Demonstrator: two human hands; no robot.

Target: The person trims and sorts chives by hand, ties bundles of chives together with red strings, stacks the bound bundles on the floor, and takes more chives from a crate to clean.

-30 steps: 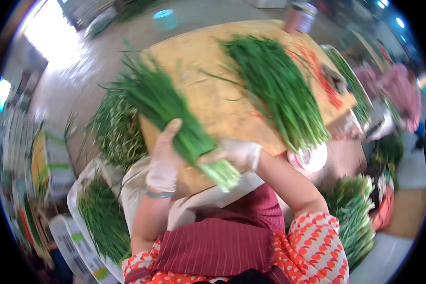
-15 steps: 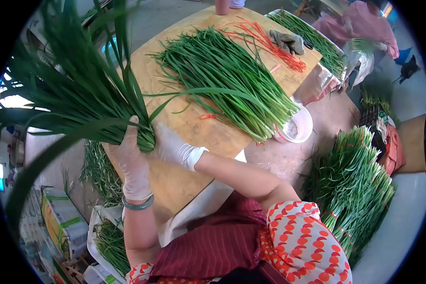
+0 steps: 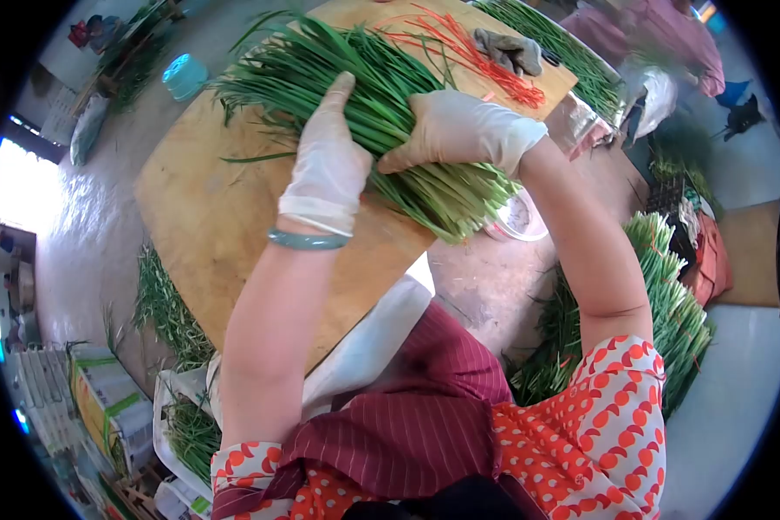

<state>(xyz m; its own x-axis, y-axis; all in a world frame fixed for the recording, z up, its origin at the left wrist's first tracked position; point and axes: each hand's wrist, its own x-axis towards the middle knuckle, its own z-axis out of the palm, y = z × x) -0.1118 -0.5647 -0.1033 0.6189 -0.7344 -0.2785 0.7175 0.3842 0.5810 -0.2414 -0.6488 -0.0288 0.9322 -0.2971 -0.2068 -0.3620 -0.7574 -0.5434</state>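
A thick bundle of long green leafy stalks (image 3: 381, 121) lies on the wooden board (image 3: 225, 234), pale ends toward the lower right. My left hand (image 3: 329, 160), in a whitish glove with a green bangle at the wrist, grips the near side of the bundle, thumb up across the leaves. My right hand (image 3: 459, 130), gloved too, wraps over the bundle closer to the pale ends. Its thumb points toward my left hand. Stalks hide parts of the fingers. Red ties (image 3: 485, 65) are spread on the board beyond my right hand.
A grey glove (image 3: 509, 52) rests near the ties. Beneath the pale ends is a white tub (image 3: 522, 217). Tied bundles (image 3: 667, 295) stand at the right, and a crate of stalks (image 3: 572, 65) is behind the board. Another person in pink (image 3: 667, 39) is at the upper right.
Both hands have moved right and away from me. The bunch held up at the left is now down on the board with the stalks there, and my right hand has closed over them.
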